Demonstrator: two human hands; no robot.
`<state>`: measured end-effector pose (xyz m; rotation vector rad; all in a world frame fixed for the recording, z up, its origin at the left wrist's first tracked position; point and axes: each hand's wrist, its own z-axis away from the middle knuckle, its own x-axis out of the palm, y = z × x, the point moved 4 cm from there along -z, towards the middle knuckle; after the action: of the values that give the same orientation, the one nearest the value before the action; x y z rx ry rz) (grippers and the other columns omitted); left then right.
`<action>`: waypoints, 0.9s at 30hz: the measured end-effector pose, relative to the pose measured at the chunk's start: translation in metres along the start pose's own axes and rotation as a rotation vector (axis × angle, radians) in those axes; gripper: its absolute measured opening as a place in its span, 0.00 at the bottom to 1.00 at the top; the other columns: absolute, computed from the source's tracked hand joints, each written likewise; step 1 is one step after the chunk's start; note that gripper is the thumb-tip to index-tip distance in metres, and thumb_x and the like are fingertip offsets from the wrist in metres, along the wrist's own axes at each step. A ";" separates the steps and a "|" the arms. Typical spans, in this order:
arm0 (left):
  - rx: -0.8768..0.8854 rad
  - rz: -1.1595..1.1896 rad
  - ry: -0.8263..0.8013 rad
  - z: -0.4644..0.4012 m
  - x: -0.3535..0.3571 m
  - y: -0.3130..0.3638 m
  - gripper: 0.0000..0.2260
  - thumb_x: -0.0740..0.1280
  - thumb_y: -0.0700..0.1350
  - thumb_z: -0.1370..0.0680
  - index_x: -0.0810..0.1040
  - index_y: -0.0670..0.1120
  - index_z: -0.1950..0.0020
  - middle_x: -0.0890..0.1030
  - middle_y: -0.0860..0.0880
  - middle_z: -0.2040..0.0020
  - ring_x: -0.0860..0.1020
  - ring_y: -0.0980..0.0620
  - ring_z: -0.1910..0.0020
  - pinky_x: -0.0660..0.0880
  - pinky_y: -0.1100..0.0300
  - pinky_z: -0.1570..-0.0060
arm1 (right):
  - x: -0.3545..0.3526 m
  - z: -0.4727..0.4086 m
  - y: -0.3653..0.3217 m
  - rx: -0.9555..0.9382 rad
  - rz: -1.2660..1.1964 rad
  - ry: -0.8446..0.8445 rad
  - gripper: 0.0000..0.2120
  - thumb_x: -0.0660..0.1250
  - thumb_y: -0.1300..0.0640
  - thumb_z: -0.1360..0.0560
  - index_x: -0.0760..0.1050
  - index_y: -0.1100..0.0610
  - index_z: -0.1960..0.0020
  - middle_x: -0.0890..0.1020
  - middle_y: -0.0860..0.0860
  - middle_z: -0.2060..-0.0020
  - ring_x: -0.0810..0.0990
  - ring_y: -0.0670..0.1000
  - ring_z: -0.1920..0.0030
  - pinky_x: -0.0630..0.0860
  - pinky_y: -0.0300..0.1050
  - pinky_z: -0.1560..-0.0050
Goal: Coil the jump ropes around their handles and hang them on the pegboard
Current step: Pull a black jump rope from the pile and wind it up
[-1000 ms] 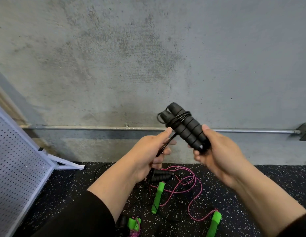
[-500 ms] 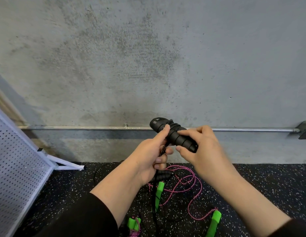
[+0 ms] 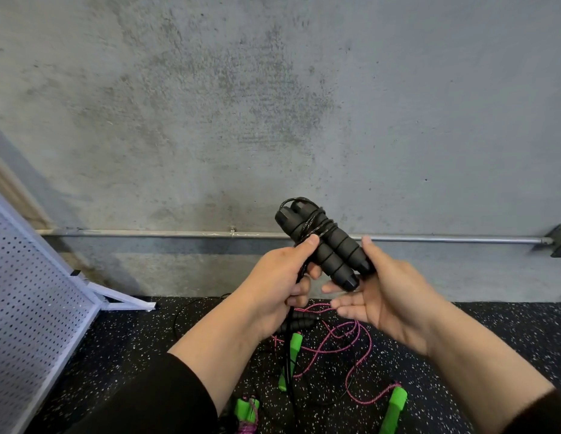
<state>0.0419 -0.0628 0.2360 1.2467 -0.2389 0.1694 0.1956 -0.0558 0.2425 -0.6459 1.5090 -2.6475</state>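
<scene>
Black handles (image 3: pixel 327 245), pink rope (image 3: pixel 351 336), green handles (image 3: pixel 395 408), white-speckled black floor (image 3: pixel 492 333)

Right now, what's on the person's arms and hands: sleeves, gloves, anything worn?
Both hands are bare: no gloves, rings or watch visible on the left hand or right hand. Black long sleeves are pushed up, leaving the forearms uncovered: left sleeve, right sleeve at the frame corner.

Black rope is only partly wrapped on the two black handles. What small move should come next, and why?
Probably one more turn: the left hand carries the black rope over the black handles, which the right hand supports. Only a few loops sit near the handles' upper end, and a long slack length hangs to the floor.
</scene>
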 end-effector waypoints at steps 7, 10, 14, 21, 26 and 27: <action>-0.051 -0.109 0.003 0.000 -0.004 0.001 0.22 0.66 0.59 0.19 0.80 0.41 0.42 0.74 0.52 0.66 0.58 0.56 0.73 0.55 0.61 0.72 | -0.006 -0.003 -0.009 -0.162 -0.047 0.061 0.18 0.61 0.48 0.17 0.78 0.63 0.41 0.77 0.59 0.62 0.71 0.50 0.68 0.76 0.43 0.67; -0.090 -0.197 0.019 0.002 -0.007 0.000 0.25 0.65 0.62 0.20 0.82 0.41 0.40 0.70 0.54 0.70 0.57 0.56 0.74 0.54 0.61 0.72 | -0.022 -0.003 -0.025 -0.376 0.225 0.279 0.11 0.61 0.52 0.16 0.80 0.56 0.46 0.77 0.59 0.59 0.72 0.50 0.66 0.79 0.47 0.62; -0.129 -0.118 0.029 0.001 -0.009 0.000 0.26 0.65 0.62 0.20 0.82 0.39 0.39 0.66 0.54 0.70 0.57 0.58 0.75 0.53 0.63 0.73 | -0.034 -0.002 -0.032 -0.409 0.600 0.322 0.06 0.66 0.53 0.18 0.81 0.46 0.45 0.81 0.53 0.54 0.77 0.50 0.61 0.82 0.50 0.54; -0.130 0.000 0.069 -0.004 -0.010 -0.002 0.23 0.67 0.64 0.22 0.82 0.43 0.47 0.65 0.54 0.70 0.58 0.59 0.77 0.53 0.64 0.77 | -0.016 -0.008 -0.012 -0.492 1.082 0.296 0.28 0.75 0.54 0.26 0.69 0.43 0.30 0.75 0.49 0.44 0.76 0.45 0.50 0.70 0.36 0.51; -0.078 -0.071 0.148 -0.002 -0.015 -0.004 0.23 0.71 0.65 0.25 0.76 0.47 0.46 0.64 0.53 0.70 0.57 0.56 0.75 0.54 0.63 0.77 | 0.000 0.002 -0.013 -0.620 1.272 0.338 0.30 0.77 0.52 0.28 0.67 0.41 0.32 0.68 0.43 0.47 0.74 0.44 0.51 0.67 0.33 0.56; -0.063 -0.068 0.156 -0.002 -0.015 -0.004 0.22 0.71 0.64 0.25 0.74 0.47 0.45 0.64 0.53 0.69 0.56 0.56 0.74 0.54 0.63 0.77 | 0.002 0.003 -0.013 -0.634 1.285 0.334 0.30 0.77 0.51 0.28 0.67 0.41 0.32 0.67 0.43 0.46 0.74 0.44 0.51 0.67 0.33 0.56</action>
<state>0.0288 -0.0618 0.2279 1.1710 -0.0662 0.1985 0.1974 -0.0518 0.2549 0.6547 1.8646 -1.3158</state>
